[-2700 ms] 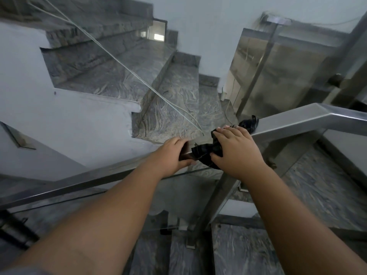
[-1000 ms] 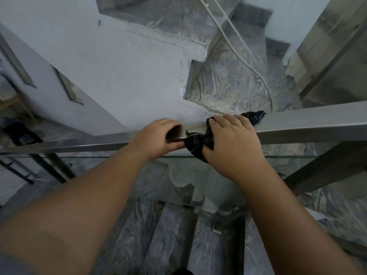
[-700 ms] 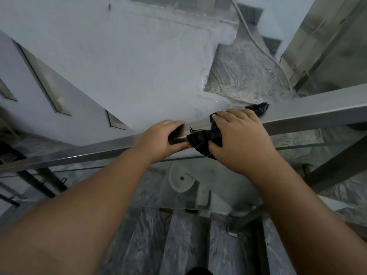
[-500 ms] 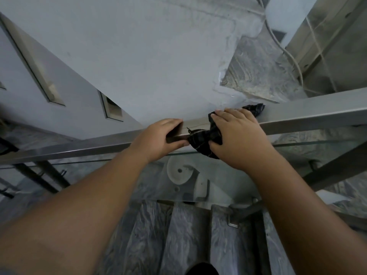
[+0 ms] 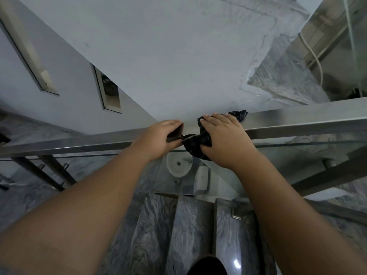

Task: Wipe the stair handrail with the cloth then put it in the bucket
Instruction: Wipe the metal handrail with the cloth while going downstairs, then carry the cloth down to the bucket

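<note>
At centre frame, our right hand [image 5: 222, 141] curls over the dark cloth [image 5: 193, 142], pressing it around the steel handrail [image 5: 297, 124]; our left hand [image 5: 158, 137] grips the rail just beside. Soft, light, limp, we judge, so best bunched whole in the palm.

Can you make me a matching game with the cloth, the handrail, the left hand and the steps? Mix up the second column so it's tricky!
Column one:
1. cloth
2. handrail
3. left hand
4. steps

Column two:
a. grey marble, down below
b. black, under the right hand
c. shiny metal
d. grips the bare handrail

Pairs: 1-b, 2-c, 3-d, 4-a.
</note>
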